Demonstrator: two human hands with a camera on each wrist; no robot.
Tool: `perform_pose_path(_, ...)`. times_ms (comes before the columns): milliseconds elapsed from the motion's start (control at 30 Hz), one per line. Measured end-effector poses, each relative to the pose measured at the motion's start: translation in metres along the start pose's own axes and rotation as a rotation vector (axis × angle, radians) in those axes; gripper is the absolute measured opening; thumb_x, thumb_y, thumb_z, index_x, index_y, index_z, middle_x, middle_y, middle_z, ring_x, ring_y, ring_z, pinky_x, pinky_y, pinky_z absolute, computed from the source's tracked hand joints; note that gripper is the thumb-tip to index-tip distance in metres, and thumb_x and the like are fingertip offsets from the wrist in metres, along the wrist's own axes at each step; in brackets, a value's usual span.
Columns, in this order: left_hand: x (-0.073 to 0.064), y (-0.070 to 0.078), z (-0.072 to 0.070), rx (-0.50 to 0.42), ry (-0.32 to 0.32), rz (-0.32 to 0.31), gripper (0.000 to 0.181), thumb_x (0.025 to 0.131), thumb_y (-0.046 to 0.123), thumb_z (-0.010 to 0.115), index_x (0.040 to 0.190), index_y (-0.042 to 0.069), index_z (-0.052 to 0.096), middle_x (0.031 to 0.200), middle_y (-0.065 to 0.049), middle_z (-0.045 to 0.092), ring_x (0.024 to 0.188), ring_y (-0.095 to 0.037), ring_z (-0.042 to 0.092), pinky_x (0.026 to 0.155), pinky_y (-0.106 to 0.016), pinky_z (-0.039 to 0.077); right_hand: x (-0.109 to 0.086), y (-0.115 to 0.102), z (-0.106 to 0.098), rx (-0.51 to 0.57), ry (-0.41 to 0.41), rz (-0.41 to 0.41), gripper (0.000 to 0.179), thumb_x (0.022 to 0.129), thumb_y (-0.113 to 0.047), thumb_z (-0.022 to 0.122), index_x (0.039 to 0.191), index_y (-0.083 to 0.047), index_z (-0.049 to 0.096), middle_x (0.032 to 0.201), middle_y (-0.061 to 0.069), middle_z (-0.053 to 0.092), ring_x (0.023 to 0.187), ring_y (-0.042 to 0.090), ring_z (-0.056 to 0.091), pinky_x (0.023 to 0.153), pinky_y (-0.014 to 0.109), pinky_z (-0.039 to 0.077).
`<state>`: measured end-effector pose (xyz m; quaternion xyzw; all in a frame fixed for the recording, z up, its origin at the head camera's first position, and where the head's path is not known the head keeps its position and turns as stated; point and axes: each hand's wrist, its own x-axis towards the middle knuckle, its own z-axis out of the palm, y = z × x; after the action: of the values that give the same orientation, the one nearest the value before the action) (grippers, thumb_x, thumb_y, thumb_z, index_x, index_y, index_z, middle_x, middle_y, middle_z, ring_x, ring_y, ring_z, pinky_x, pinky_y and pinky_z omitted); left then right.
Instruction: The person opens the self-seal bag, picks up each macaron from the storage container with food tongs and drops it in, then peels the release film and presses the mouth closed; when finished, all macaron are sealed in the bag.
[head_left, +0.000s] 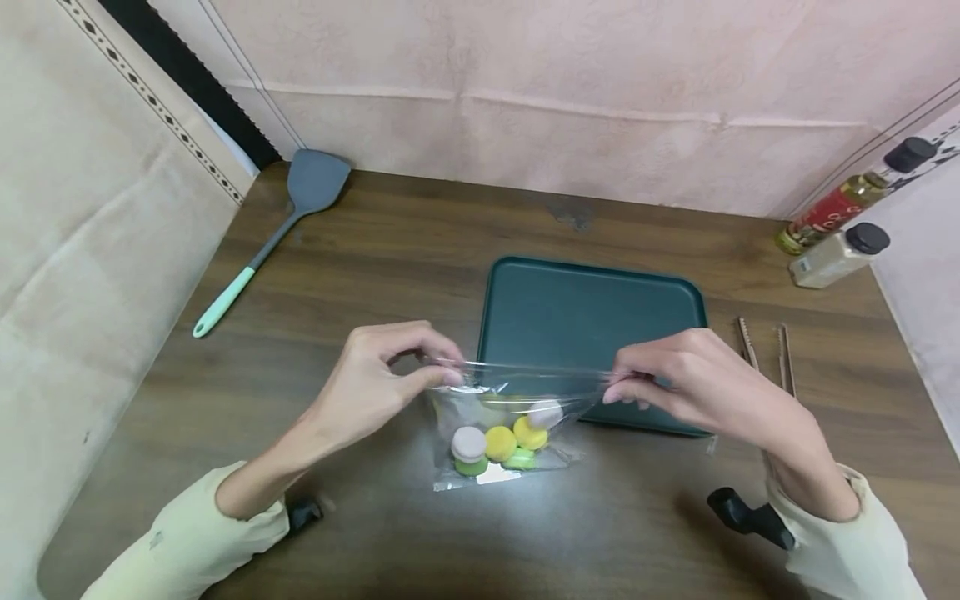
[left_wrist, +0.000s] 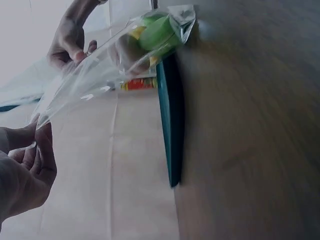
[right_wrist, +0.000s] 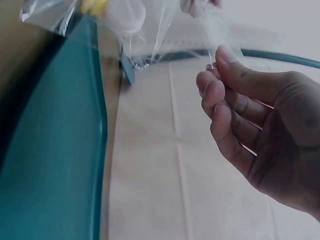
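Note:
A clear plastic bag (head_left: 495,408) hangs between both hands, its top edge stretched sideways. Inside it lie several round macaron-like pieces in yellow (head_left: 501,443), green (left_wrist: 159,37) and pale lilac-white (head_left: 469,444). My left hand (head_left: 397,367) pinches the bag's left top corner between thumb and fingers. The opposite top corner is pinched by my right hand (head_left: 678,379), also seen in the right wrist view with its thumb against the index finger. Behind the bag lies a dark teal tray (head_left: 592,308), partly covered by the bag and the right hand.
A grey spatula with a mint handle (head_left: 225,302) lies at the back left. An oil bottle (head_left: 832,208) and a black-capped seasoning jar (head_left: 836,257) stand at the back right. Metal tongs (head_left: 785,358) lie right of the tray, partly behind the right arm. Fabric walls enclose the table (head_left: 375,242).

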<state>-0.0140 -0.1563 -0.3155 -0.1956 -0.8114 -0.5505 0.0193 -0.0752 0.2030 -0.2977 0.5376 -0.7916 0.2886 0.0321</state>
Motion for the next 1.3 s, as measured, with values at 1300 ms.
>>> perform_pose_path(1300, 0.111, -0.142, -0.128, 0.496, -0.124, -0.395, 0.019, 0.102, 0.020, 0.082, 0.099, 0.002, 0.082, 0.085, -0.010, 0.076, 0.073, -0.016, 0.060, 0.062, -0.025, 0.045, 0.198, 0.197, 0.114, 0.024, -0.496, 0.470, 0.030, 0.109, -0.030, 0.072, 0.083, -0.016, 0.079, 0.074, -0.002, 0.065, 0.065, 0.014, 0.051, 0.066, 0.030, 0.042)
